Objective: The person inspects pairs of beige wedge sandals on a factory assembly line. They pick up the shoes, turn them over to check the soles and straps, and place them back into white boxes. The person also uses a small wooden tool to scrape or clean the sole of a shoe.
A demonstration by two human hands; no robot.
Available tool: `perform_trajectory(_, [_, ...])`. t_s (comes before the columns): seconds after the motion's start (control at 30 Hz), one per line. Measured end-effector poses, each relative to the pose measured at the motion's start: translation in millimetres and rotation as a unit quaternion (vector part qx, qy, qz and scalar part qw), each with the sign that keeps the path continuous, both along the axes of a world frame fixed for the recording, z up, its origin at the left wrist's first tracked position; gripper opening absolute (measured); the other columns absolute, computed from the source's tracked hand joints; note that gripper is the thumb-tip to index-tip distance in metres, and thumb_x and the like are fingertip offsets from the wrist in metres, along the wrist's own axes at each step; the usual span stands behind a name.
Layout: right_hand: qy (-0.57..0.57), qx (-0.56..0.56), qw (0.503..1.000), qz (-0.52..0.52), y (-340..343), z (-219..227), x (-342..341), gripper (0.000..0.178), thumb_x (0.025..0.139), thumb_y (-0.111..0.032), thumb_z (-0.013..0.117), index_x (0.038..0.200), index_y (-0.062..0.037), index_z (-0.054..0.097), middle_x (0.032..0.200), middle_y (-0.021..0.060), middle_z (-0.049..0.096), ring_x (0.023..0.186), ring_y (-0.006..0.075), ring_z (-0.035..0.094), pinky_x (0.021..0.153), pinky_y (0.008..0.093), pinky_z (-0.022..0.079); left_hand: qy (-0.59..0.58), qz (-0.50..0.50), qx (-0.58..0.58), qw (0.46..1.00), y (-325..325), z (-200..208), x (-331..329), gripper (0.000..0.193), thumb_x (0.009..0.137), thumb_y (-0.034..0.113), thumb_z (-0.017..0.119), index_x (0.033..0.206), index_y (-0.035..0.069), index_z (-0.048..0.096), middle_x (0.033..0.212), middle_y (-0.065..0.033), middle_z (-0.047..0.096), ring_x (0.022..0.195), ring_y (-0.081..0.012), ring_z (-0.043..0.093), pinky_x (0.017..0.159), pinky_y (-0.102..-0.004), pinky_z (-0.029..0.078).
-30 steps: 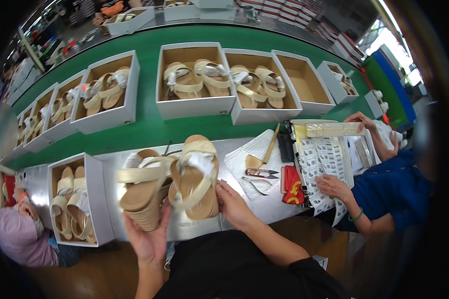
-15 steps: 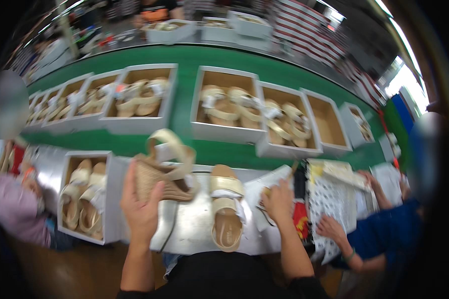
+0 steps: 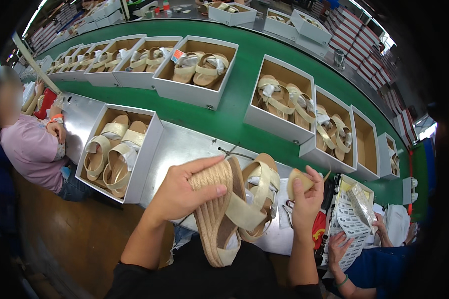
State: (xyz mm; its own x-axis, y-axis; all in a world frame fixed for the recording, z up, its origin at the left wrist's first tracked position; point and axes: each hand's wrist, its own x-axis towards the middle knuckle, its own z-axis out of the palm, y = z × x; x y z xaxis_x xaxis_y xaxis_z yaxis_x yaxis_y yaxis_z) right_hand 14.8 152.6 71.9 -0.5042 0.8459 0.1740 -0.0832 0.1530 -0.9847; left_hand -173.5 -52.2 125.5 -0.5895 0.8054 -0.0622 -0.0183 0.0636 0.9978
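In my left hand (image 3: 189,192) is a gold-strapped wedge sandal (image 3: 218,212), gripped by its woven heel and tilted with the toe toward me. Its mate, another gold-strapped sandal (image 3: 267,174), lies just behind it on the metal table (image 3: 177,142) and is partly hidden. My right hand (image 3: 306,199) pinches a small tan flat piece (image 3: 297,183) between thumb and fingers; I cannot make out exactly what it is. That hand is to the right of both sandals, apart from them.
An open white box (image 3: 152,162) with a pair of sandals stands at left. More boxes (image 3: 279,122) line the green belt (image 3: 184,112), one without shoes (image 3: 366,144). A person in pink (image 3: 35,144) sits left; at right a person in blue (image 3: 369,269) handles a label sheet (image 3: 351,214).
The view has swung left. My left hand has brought the sandal closer to me and tipped its toe downward. The right hand has risen off the table with the tan piece.
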Motion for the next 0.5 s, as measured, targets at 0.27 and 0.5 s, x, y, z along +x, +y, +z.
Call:
perform_trajectory(0.27, [-0.018, 0.332, 0.929, 0.163, -38.7, 37.8, -14.5, 0.024, 0.082, 0.005, 0.070, 0.103, -0.0017, 0.061, 0.087, 0.0132, 0.064, 0.075, 0.0263, 0.064, 0.066, 0.0337, 0.052, 0.005, -0.047, -0.013, 0.999, 13.8, -5.2, 10.6, 0.057, 0.084, 0.012, 0.077, 0.134, -0.005, 0.057, 0.113, -0.0110, 0.069, 0.099, -0.0118, 0.063, 0.088, -0.0271, 0.052])
perform_trajectory(0.5, [-0.039, 0.372, 0.907, 0.195, -40.3, 42.4, -12.4, 0.022, 0.081, 0.009, 0.068, 0.099, -0.0015, 0.060, 0.084, 0.0122, 0.064, 0.071, 0.0233, 0.063, 0.063, 0.0308, 0.050, -0.001, -0.050, -0.012, 0.999, 9.7, -12.8, 8.1, 0.056, 0.084, 0.011, 0.076, 0.134, -0.005, 0.057, 0.114, -0.0121, 0.069, 0.100, -0.0127, 0.064, 0.088, -0.0277, 0.052])
